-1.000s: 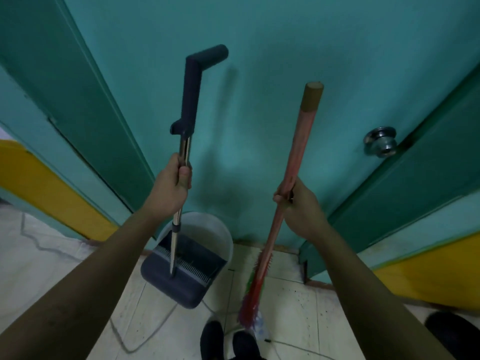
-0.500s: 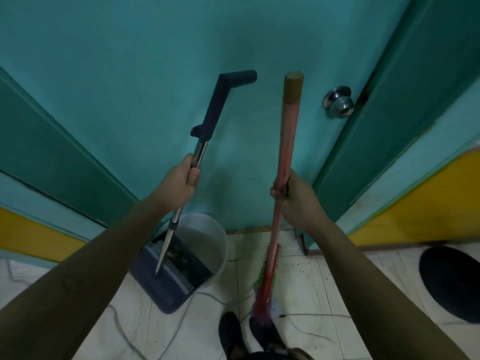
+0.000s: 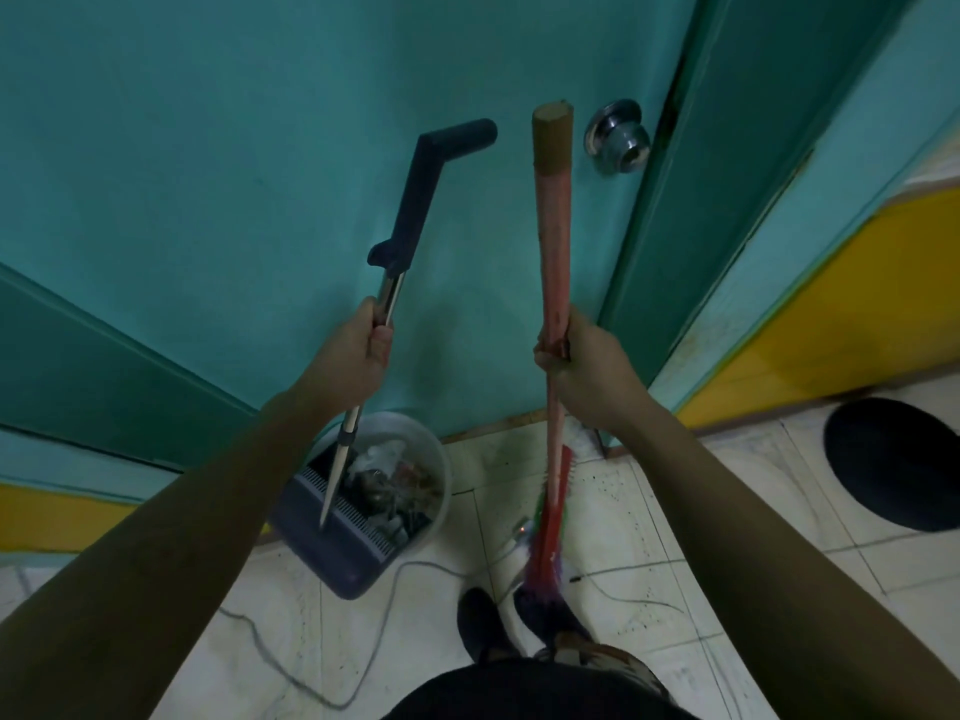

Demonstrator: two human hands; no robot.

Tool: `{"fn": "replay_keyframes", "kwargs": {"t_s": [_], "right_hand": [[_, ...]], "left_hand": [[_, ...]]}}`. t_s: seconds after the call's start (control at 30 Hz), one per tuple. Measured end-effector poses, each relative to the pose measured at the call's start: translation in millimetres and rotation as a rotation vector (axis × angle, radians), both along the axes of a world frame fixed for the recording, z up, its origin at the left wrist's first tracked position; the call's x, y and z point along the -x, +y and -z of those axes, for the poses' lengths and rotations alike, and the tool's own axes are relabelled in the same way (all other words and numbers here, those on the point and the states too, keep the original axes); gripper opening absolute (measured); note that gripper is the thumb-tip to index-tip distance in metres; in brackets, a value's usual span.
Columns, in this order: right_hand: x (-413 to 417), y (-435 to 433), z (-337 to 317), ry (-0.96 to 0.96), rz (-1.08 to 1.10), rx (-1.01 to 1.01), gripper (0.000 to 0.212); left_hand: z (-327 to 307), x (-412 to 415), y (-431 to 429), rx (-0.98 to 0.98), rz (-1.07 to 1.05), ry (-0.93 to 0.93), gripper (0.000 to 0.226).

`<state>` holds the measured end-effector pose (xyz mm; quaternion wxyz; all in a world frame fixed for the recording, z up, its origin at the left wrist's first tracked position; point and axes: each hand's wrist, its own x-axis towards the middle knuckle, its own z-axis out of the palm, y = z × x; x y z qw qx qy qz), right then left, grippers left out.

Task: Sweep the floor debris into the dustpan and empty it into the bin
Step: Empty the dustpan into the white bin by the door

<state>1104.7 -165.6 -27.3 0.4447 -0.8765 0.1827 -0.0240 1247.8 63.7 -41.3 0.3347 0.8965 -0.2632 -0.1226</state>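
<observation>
My left hand (image 3: 358, 350) grips the metal shaft of a long-handled dustpan, below its dark angled grip (image 3: 415, 200). The dark blue dustpan (image 3: 337, 548) is tipped against the rim of a pale round bin (image 3: 436, 459), which holds mixed rubbish. My right hand (image 3: 576, 356) grips the red wooden handle of a broom (image 3: 553, 241), held almost upright. Its red and green bristle head (image 3: 543, 543) hangs just above the tiled floor by my shoes.
A teal door with a chrome knob (image 3: 618, 137) stands straight ahead, its frame to the right. A thin cable (image 3: 363, 662) loops across the white tiles. A dark round mat (image 3: 893, 459) lies at the right. Yellow-banded walls flank both sides.
The view has swung left to right, so the door knob now sits near the broom top. The dustpan has tilted further over the bin, and rubbish now shows inside it.
</observation>
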Motion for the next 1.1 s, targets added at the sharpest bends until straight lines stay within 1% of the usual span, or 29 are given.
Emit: {"fn": "replay_keyframes", "kwargs": {"t_s": [0.03, 0.13, 0.43, 0.63, 0.8, 0.87, 0.93, 0.97, 1.03, 1.07, 1.1], "right_hand": [[0, -1, 0, -0.006, 0.005, 0.004, 0.012], [0, -4, 1, -0.002, 0.025, 0.000, 0.014], [-5, 1, 0, 0.012, 0.020, -0.022, 0.016], [-6, 3, -5, -0.005, 0.013, -0.023, 0.015], [-2, 1, -19, -0.046, 0.005, -0.023, 0.015], [2, 1, -23, -0.070, 0.010, -0.027, 0.015], [6, 2, -23, -0.082, 0.031, -0.036, 0.015], [9, 2, -22, -0.085, 0.044, -0.044, 0.015], [14, 4, -16, -0.062, 0.070, -0.060, 0.015], [18, 5, -13, -0.042, 0.079, -0.062, 0.015], [20, 4, -10, -0.037, 0.088, -0.057, 0.015]], "left_hand": [[-1, 1, -1, 0.000, 0.003, -0.010, 0.026], [1, 1, -4, -0.003, 0.013, -0.040, 0.016], [1, -2, -5, -0.024, 0.001, -0.024, 0.010], [-10, 5, -11, -0.035, 0.072, -0.024, 0.012], [-32, 3, -21, -0.001, 0.118, -0.058, 0.024], [-35, 2, -20, 0.023, 0.100, -0.081, 0.022], [-27, 4, -20, 0.032, 0.066, -0.098, 0.014], [-19, 6, -21, 0.027, 0.077, -0.069, 0.009], [4, 14, -23, -0.050, 0.125, 0.068, 0.014], [14, 21, -23, -0.099, 0.139, 0.108, 0.011], [19, 25, -23, -0.111, 0.129, 0.105, 0.008]]}}
